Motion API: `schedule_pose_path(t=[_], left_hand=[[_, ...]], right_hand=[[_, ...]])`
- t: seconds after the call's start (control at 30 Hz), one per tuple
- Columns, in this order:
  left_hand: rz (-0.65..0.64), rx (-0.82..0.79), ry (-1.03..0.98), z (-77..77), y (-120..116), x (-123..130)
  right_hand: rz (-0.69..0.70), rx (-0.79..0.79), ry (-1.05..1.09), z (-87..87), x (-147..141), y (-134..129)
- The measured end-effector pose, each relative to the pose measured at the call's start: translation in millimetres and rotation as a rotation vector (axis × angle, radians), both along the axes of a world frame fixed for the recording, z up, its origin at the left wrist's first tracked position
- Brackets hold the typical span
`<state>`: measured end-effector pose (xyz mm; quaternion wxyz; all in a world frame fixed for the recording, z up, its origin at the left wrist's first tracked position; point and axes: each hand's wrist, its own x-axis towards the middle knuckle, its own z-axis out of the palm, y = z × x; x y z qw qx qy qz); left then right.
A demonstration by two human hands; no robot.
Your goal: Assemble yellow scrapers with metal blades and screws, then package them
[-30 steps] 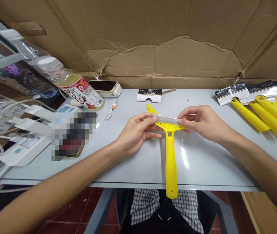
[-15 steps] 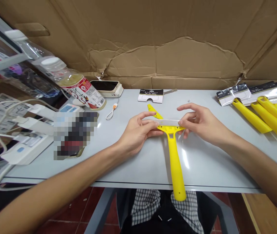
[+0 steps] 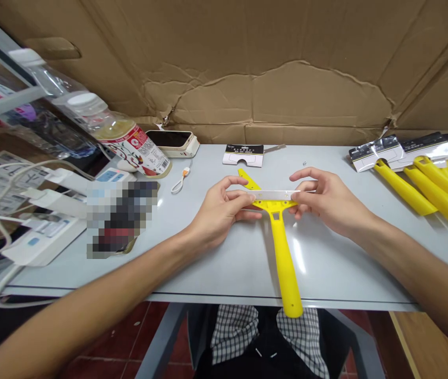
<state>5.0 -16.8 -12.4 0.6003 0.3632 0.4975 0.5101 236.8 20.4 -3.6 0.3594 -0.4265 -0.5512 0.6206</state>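
A yellow scraper handle [image 3: 284, 263] lies in front of me, its grip reaching past the table's front edge. Along its wide head rests a thin metal blade [image 3: 273, 195]. My left hand [image 3: 226, 210] pinches the left end of blade and head between thumb and fingers. At the other end, the thumb and fingers of my right hand [image 3: 320, 197] close on the blade and head, the index finger raised. Behind the blade a flat yellow strip with holes [image 3: 248, 179] lies slanted on the table, its near end hidden by the blade.
A black-and-white card [image 3: 243, 156] lies behind, with tiny screws [image 3: 305, 163] to its right. Several yellow scrapers [image 3: 440, 195] are piled at right. On the left are a drink bottle [image 3: 137, 147], a power strip [image 3: 58, 231] with cables and a blurred phone [image 3: 123, 218]. Cardboard [image 3: 271, 63] walls the back.
The blade has shifted slightly and its holes now show. The scraper handle's grip end has moved a little up and right. Both hands keep their hold.
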Motion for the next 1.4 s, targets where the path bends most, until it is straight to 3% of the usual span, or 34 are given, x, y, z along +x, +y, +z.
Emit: schedule_pose_path(t=[0.2,0.37,0.6,0.87,1.23,1.33,1.4], left_hand=[[-0.154,-0.129,0.007,-6.3,6,-6],[-0.14,-0.091,-0.005,-13.3,9,-9],[-0.179,-0.143,-0.016,-11.7,10,-8],[-0.159,0.011,0.076,-10.7,6,-8],[-0.258,0.013,0.218,-7.5,12,-13],[-0.173,0.108,0.392,-4.9,25,-23],[-0.058,0.287,0.588,-6.2,34,-32]], right_hand=[[-0.024,0.024,-0.006,0.2,-1,0],[0.005,0.028,-0.028,-4.4,-1,1],[0.002,0.113,-0.082,-3.5,-1,0],[0.049,0.014,-0.098,-2.0,0,0],[-0.028,0.098,-0.092,-4.5,-2,-1],[-0.085,0.117,-0.09,-0.8,1,4],[-0.125,0.128,-0.076,2.3,4,9]])
